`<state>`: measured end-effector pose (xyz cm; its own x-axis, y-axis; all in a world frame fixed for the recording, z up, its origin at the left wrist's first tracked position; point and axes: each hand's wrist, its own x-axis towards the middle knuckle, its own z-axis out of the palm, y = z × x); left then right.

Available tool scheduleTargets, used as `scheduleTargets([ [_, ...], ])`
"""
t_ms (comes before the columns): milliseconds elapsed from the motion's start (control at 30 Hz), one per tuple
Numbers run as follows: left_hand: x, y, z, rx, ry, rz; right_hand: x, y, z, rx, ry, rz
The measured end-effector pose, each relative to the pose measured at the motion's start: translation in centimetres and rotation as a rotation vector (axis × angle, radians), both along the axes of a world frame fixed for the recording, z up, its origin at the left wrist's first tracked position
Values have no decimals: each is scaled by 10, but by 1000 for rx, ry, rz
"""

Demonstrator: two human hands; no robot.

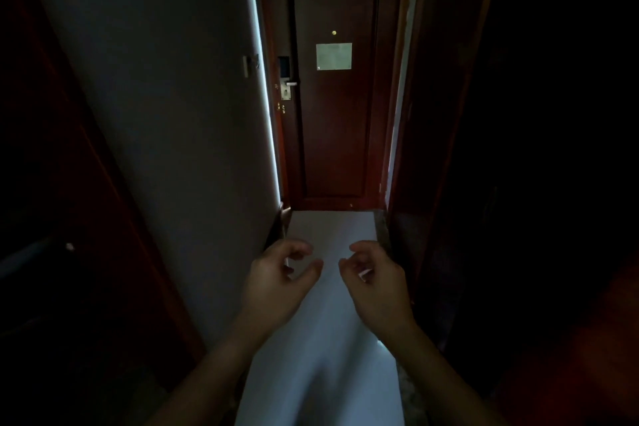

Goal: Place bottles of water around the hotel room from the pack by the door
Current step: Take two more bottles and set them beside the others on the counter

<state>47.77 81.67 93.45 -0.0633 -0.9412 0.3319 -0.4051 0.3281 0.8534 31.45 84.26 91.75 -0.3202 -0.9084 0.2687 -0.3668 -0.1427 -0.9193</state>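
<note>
Down the corridor: a dark, narrow hotel entry passage runs toward 12 o'clock and ends at the closed wooden door (333,107).
Door details: a lever handle (288,84) with a card-reader lock sits on its left edge, a pale notice plate (333,56) at mid-height, and a peephole just above the plate.
Floor: the pale floor (332,228) stretches from the person's feet to the door threshold; no pack or bottle shows on the lit part of it.
Left hand: the left hand (281,275) hangs at about 11 o'clock, fingers loosely curled, thumb and forefinger apart, holding nothing.
Right hand: the right hand (375,275) mirrors it at about 1 o'clock, likewise loosely curled and holding nothing.
Water pack: not visible; by the task it lies by the door, so at 12 o'clock, well apart from both hands. Its side of the door, its long axis and the way the bottles point cannot be told.
Nearer hand: neither; both sit level and about equally far from the door.
Judged step: walking to the door to fetch bottles, with no reach begun.
Sides: a grey wall (166,114) at 10 o'clock; dark wood panelling (446,149) at 2 o'clock.
</note>
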Motion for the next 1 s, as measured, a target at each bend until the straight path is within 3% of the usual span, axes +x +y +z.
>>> scheduleTargets([
  [200,-22,-148,-18,45,62,-90,-13,-134,-2,13,89,-55],
  [367,-70,-266,-14,-28,2,-244,-52,-226,8,8,145,-170],
  [633,-156,-403,-22,-78,-48,-415,-127,-342,-10,60,71,-362],
  [800,-216,-488,-51,-54,-50,-419,-181,-438,-45,67,31,-385],
  [1000,-287,-587,-110,34,-131,-473,-252,-542,-106,223,-42,-385],
])
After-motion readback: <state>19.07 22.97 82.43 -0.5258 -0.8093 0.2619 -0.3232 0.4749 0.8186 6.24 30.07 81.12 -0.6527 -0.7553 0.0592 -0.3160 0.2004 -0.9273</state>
